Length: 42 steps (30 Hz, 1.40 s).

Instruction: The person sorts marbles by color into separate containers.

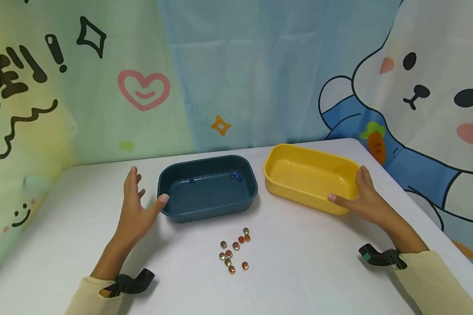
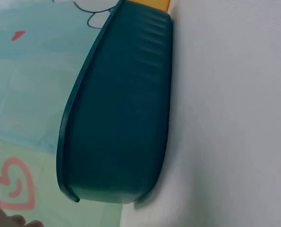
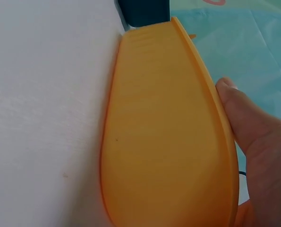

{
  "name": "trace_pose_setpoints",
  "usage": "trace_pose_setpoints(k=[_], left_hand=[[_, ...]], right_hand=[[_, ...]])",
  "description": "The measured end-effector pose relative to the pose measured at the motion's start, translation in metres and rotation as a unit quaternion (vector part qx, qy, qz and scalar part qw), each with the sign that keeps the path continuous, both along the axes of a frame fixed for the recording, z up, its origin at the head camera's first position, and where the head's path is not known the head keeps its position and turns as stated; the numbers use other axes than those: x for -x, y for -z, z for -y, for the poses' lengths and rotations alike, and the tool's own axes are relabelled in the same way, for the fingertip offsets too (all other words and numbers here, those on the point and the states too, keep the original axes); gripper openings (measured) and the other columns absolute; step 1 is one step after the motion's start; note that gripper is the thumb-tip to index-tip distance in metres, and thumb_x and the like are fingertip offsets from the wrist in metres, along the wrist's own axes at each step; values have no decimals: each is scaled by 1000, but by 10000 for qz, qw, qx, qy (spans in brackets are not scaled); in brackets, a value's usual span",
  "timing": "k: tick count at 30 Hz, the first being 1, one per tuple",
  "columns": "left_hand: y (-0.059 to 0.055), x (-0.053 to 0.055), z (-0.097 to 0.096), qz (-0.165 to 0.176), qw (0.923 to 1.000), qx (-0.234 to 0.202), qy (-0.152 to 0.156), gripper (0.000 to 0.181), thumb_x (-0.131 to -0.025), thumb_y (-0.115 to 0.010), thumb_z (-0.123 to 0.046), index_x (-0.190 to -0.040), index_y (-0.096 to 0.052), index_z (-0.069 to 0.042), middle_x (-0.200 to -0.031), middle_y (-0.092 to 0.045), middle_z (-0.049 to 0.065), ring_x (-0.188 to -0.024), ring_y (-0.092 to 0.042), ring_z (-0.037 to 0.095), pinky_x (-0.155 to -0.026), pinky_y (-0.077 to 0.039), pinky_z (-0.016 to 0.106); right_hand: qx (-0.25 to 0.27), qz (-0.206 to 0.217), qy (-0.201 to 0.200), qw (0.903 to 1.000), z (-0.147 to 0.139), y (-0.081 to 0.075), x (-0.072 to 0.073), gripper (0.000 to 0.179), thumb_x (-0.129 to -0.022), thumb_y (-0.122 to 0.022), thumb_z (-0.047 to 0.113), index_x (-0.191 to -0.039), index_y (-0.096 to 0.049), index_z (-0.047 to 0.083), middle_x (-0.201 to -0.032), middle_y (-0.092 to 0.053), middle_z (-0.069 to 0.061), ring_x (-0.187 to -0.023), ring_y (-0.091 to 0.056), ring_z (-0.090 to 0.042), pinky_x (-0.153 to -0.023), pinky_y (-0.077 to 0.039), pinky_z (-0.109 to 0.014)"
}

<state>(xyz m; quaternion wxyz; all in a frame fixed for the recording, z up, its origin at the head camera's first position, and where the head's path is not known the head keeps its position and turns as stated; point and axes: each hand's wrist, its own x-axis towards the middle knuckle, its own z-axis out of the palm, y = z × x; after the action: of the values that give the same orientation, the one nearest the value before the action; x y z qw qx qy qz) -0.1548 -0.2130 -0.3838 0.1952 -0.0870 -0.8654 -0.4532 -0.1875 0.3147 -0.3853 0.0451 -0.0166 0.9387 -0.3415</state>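
Note:
A dark teal tray (image 1: 206,214) stands on the white table, with several small blue beads (image 1: 236,176) inside it. My left hand (image 1: 135,216) is spread at its left end, thumb close to the rim and fingers pointing up; the left wrist view has the hand apart from the tray's side. To the right is a yellow tray (image 1: 299,199). At its right end my right hand (image 1: 362,199) spreads around the corner, thumb touching the front rim and fingers fairly straight. Part of those fingers is hidden in the right wrist view.
Several orange and amber glass beads (image 1: 235,246) lie loose on the white table (image 1: 299,271) in front of the trays. Behind the table hangs a printed cloth (image 1: 252,87) with cartoon figures. A black strap device (image 1: 134,282) sits on each wrist.

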Motion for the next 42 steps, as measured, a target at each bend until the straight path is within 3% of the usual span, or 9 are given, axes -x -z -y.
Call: trace_pose_setpoints(k=[7, 12, 16, 19, 22, 27, 30, 33, 42], left_hand=[[-7, -7, 2, -54, 9995, 238, -176, 80, -96, -64, -24, -155, -14, -5, -150, -33, 15, -124, -50, 33, -91, -49, 35], [-11, -11, 0, -256, 9988, 334, -241, 64, -96, -63, -20, -150, -32, -2, -142, -41, 16, -113, -57, 31, -81, -43, 11], [-12, -15, -6, -739, 9961, 446, -178, 36, -94, -65, -11, -127, -60, -1, -122, -59, 11, -99, -61, 21, -75, -44, 11], [-12, -18, -10, -1165, 9919, 512, 27, 19, -91, -65, -3, -110, -71, -1, -101, -68, 5, -87, -59, 13, -71, -45, 13], [-13, -22, -15, -1486, 9866, 411, 540, 15, -87, -66, 5, -100, -73, 0, -87, -68, 3, -77, -57, 8, -67, -46, 14], [-13, -31, -31, -1631, 9796, 120, 1170, 19, -81, -69, 13, -93, -74, -1, -81, -68, 0, -69, -56, 8, -65, -48, 17], [-12, -40, -42, -1427, 9805, -144, 1342, 20, -80, -70, 14, -93, -74, -1, -82, -70, 0, -70, -58, 9, -66, -49, 18], [-6, -48, -53, -855, 9818, -430, 1641, 17, -82, -71, 10, -93, -75, -3, -86, -72, 0, -74, -63, 11, -67, -51, 19], [21, -49, -77, 865, 9659, -265, 2426, 25, -82, -65, 13, -99, -75, -2, -97, -73, 2, -86, -67, 9, -77, -55, 28]], right_hand=[[8, 333, -129, 9994, -3, -3, 1, 125, -85, -70, 50, -145, 27, -1, -151, 33, -23, -133, -10, -57, -100, -21, -71], [-76, 492, -243, 9985, -3, -8, 0, 126, -84, -71, 50, -145, 26, -1, -151, 35, -20, -136, -1, -58, -100, -17, -71], [-48, 557, -361, 9978, -4, -9, -3, 125, -84, -72, 48, -145, 26, 0, -151, 35, -19, -138, 7, -55, -100, -13, -72], [-24, 609, -452, 9971, -6, -9, -6, 124, -84, -72, 48, -146, 26, 1, -152, 35, -17, -138, 9, -54, -100, -13, -73], [23, 654, -530, 9964, -8, -9, -10, 124, -84, -71, 48, -147, 26, 4, -153, 34, -16, -138, 8, -54, -99, -13, -74], [93, 593, -639, 9961, -11, -9, -13, 121, -85, -72, 44, -147, 24, 4, -153, 32, -16, -139, 11, -53, -99, -11, -75], [120, 580, -655, 9961, -11, -9, -13, 121, -85, -72, 43, -148, 23, 5, -154, 32, -14, -139, 13, -51, -99, -10, -75], [106, 576, -622, 9963, -11, -9, -13, 122, -84, -73, 44, -149, 23, 6, -154, 32, -12, -140, 14, -50, -99, -10, -74], [132, 582, -583, 9965, -11, -9, -14, 121, -84, -74, 43, -149, 22, 7, -155, 31, -11, -140, 13, -49, -99, -10, -74]])
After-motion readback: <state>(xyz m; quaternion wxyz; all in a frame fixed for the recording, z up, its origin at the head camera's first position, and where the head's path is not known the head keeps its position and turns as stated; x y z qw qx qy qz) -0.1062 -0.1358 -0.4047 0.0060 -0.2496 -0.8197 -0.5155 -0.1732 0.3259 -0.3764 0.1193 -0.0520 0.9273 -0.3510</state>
